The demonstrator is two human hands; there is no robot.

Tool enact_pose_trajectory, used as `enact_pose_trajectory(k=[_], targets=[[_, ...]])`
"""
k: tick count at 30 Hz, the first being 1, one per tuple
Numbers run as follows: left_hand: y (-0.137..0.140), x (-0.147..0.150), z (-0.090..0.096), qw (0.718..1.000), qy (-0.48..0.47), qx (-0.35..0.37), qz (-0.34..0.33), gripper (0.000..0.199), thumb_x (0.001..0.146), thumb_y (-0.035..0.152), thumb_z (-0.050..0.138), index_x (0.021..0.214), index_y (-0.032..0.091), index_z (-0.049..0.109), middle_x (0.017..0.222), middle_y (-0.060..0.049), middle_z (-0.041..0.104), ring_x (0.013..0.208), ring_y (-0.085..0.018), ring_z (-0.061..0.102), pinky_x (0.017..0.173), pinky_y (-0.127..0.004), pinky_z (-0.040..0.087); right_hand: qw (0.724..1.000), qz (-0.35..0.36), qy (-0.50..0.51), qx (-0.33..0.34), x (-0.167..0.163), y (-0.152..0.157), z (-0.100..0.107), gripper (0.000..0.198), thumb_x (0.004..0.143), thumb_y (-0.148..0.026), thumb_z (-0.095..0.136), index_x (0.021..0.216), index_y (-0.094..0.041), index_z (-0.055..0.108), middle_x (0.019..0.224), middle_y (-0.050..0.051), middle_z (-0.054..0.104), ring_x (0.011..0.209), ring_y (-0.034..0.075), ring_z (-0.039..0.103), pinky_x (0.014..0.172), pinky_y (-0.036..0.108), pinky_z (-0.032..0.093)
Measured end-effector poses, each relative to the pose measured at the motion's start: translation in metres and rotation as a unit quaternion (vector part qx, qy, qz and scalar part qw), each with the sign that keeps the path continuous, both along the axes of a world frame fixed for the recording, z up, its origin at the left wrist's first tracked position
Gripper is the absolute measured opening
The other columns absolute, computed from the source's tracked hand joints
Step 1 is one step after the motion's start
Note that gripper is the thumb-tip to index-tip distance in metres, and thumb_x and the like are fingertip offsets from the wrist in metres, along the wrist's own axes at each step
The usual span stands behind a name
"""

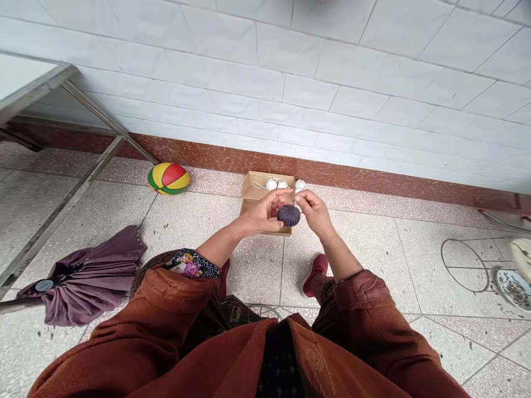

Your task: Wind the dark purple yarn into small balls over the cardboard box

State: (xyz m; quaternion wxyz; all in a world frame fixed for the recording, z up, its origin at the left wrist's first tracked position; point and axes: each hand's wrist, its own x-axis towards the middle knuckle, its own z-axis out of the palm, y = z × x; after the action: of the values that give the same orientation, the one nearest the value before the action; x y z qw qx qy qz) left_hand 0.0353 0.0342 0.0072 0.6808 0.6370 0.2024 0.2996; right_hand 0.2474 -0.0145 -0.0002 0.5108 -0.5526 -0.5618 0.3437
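Observation:
A ball of dark purple yarn (289, 216) sits in my left hand (265, 213), the thumb below it and the fingers curved over its far side. Close by on the right, my right hand (314, 211) has its thumb and forefinger pinched together just above the ball; what they hold, perhaps a strand, is too fine to make out. Below both hands an open cardboard box (254, 188) stands on the floor by the wall. Two white yarn balls (271, 184) with loose strands lie in it, and another white ball (300, 184) shows at its right edge.
A striped ball (168, 178) lies left of the box, near a metal-framed table (66, 77). At left is a folded purple umbrella (95, 276). A wire stand (464, 265) and a plate of dark bits (514, 288) are at right. A tiled wall (265, 83) runs behind.

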Motion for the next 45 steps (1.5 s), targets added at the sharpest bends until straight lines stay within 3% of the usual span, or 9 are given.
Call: enact_pose_trajectory(k=[6, 12, 16, 21, 26, 32, 37, 41, 45], targets=[[0.010, -0.003, 0.001, 0.993, -0.040, -0.054, 0.102, 0.059, 0.075, 0.030, 0.086, 0.132, 0.024, 0.074, 0.133, -0.011, 0.074, 0.118, -0.025, 0.071, 0.104, -0.040, 0.057, 0.996, 0.059, -0.044, -0.054, -0.026, -0.008, -0.014, 0.033, 0.098, -0.056, 0.066, 0.088, -0.025, 0.068, 0.083, 0.002, 0.068, 0.081, 0.021, 0.060, 0.078, 0.034, 0.050], [0.018, -0.005, -0.009, 0.972, 0.099, 0.055, 0.204, 0.060, 0.066, 0.019, 0.081, 0.126, 0.022, 0.073, 0.130, -0.010, 0.071, 0.106, -0.022, 0.070, 0.098, -0.041, 0.059, 0.987, 0.158, -0.038, -0.011, -0.026, -0.022, 0.009, 0.041, 0.100, -0.064, 0.068, 0.086, -0.026, 0.072, 0.086, 0.003, 0.071, 0.082, 0.021, 0.063, 0.082, 0.036, 0.053], [0.007, -0.006, -0.011, 0.980, 0.114, 0.085, 0.137, 0.080, 0.065, 0.018, 0.085, 0.142, 0.026, 0.067, 0.119, -0.007, 0.069, 0.100, -0.022, 0.068, 0.093, -0.040, 0.059, 0.998, 0.056, 0.000, -0.001, -0.012, -0.014, 0.012, 0.042, 0.098, -0.067, 0.068, 0.090, -0.027, 0.072, 0.088, 0.004, 0.069, 0.084, 0.022, 0.063, 0.082, 0.037, 0.052], [-0.001, -0.004, -0.007, 1.000, 0.009, -0.002, 0.013, 0.084, 0.069, 0.024, 0.087, 0.150, 0.031, 0.063, 0.121, -0.008, 0.070, 0.109, -0.024, 0.069, 0.093, -0.038, 0.058, 1.000, 0.006, -0.002, -0.024, -0.008, -0.001, -0.007, 0.038, 0.097, -0.062, 0.067, 0.085, -0.026, 0.066, 0.084, 0.002, 0.067, 0.084, 0.022, 0.062, 0.083, 0.036, 0.052], [0.006, 0.001, -0.002, 0.993, -0.032, -0.075, 0.090, 0.065, 0.073, 0.026, 0.085, 0.136, 0.026, 0.071, 0.128, -0.009, 0.073, 0.113, -0.024, 0.069, 0.097, -0.037, 0.056, 0.996, 0.046, -0.026, -0.069, -0.023, -0.006, -0.022, 0.030, 0.097, -0.054, 0.069, 0.088, -0.025, 0.070, 0.087, 0.003, 0.071, 0.084, 0.022, 0.064, 0.081, 0.036, 0.052], [0.015, 0.001, -0.005, 0.978, 0.063, -0.065, 0.190, 0.054, 0.068, 0.019, 0.077, 0.121, 0.021, 0.071, 0.120, -0.007, 0.074, 0.105, -0.021, 0.067, 0.103, -0.041, 0.051, 0.989, 0.146, -0.034, -0.015, -0.025, -0.019, 0.000, 0.039, 0.101, -0.061, 0.068, 0.087, -0.025, 0.074, 0.086, 0.003, 0.071, 0.082, 0.020, 0.064, 0.083, 0.035, 0.052], [0.010, -0.004, -0.008, 0.986, 0.114, -0.051, 0.111, 0.074, 0.068, 0.019, 0.081, 0.140, 0.023, 0.065, 0.108, -0.003, 0.068, 0.096, -0.019, 0.063, 0.091, -0.037, 0.050, 0.999, 0.044, 0.002, 0.013, -0.010, -0.012, 0.008, 0.043, 0.100, -0.066, 0.069, 0.090, -0.025, 0.075, 0.084, 0.002, 0.070, 0.079, 0.019, 0.062, 0.080, 0.035, 0.052], [0.005, -0.003, -0.008, 0.995, 0.051, -0.081, 0.008, 0.081, 0.072, 0.022, 0.084, 0.150, 0.026, 0.062, 0.117, -0.005, 0.068, 0.104, -0.021, 0.065, 0.093, -0.037, 0.050, 1.000, -0.007, -0.016, 0.013, -0.007, -0.004, 0.000, 0.039, 0.097, -0.062, 0.071, 0.084, -0.025, 0.072, 0.082, 0.001, 0.068, 0.080, 0.020, 0.061, 0.081, 0.035, 0.051], [0.002, 0.000, -0.007, 0.992, -0.023, -0.120, -0.020, 0.071, 0.072, 0.024, 0.086, 0.141, 0.027, 0.071, 0.131, -0.009, 0.071, 0.120, -0.025, 0.066, 0.101, -0.039, 0.051, 0.999, -0.003, -0.002, -0.045, -0.011, -0.001, -0.011, 0.035, 0.099, -0.055, 0.066, 0.083, -0.024, 0.070, 0.080, 0.001, 0.068, 0.079, 0.020, 0.060, 0.078, 0.033, 0.050]])
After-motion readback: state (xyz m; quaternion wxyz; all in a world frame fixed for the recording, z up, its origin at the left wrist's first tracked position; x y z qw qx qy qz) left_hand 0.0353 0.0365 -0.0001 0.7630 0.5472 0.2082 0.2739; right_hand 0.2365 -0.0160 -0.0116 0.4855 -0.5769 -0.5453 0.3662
